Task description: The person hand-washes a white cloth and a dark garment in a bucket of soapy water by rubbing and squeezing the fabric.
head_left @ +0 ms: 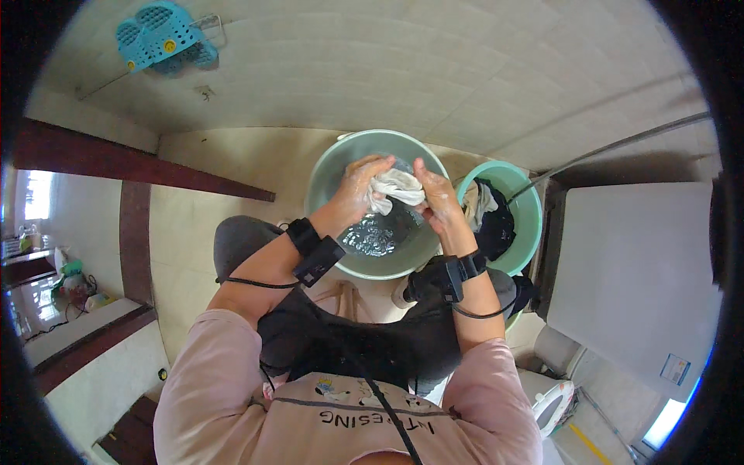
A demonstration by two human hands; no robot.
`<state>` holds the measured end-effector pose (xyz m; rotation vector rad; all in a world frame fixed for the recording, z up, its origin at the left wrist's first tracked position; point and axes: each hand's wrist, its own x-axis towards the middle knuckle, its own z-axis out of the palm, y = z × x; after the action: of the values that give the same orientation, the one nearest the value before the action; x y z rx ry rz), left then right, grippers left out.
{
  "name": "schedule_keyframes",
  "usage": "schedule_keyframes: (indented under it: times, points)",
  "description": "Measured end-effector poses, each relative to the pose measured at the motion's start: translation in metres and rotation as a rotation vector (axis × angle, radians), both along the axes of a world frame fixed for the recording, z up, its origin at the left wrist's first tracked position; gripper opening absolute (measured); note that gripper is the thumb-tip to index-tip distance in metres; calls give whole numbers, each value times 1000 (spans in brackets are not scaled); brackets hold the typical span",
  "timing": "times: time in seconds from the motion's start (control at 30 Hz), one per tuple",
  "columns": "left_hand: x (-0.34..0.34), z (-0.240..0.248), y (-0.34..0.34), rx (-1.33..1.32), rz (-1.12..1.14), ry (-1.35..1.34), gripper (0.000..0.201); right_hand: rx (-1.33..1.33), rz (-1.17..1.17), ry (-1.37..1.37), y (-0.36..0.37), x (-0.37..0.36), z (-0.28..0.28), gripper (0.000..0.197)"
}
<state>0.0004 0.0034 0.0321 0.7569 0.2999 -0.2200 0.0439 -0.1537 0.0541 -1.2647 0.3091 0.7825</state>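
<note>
A wet white cloth (397, 186), bunched up, is held between my two hands above a large pale green basin (320, 174). My left hand (358, 184) is closed on the cloth's left end, with suds on the skin. On the other end my right hand (439, 197) is closed too, its thumb pointing up along the cloth. Soapy water (377, 234) with bubbles lies in the bottom of the basin. What kind of garment the cloth is, I cannot tell.
Right of the basin stands a smaller green tub (530, 225) with dark clothes (494, 225) and a beige cloth (477, 203). A white appliance (628, 271) is farther right. Blue slippers (167, 39) hang on the wall. A dark red door frame (139, 167) stands at left.
</note>
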Motion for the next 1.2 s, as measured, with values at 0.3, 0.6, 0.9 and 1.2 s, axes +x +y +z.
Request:
schedule_keyframes:
  times: [0.3,0.6,0.9,1.2]
  points:
    - [5,2,0,24,134,66,20,-50,124,-197,1,0,2,20]
    - [2,7,-4,116,-173,76,16,498,-70,-66,-7,12,-8,14]
    - [8,-4,9,-51,-37,-55,15,283,137,16,-8,15,-3,15]
    - [1,-57,-9,-46,-96,263,23,-181,-31,-412,32,-9,-19,21]
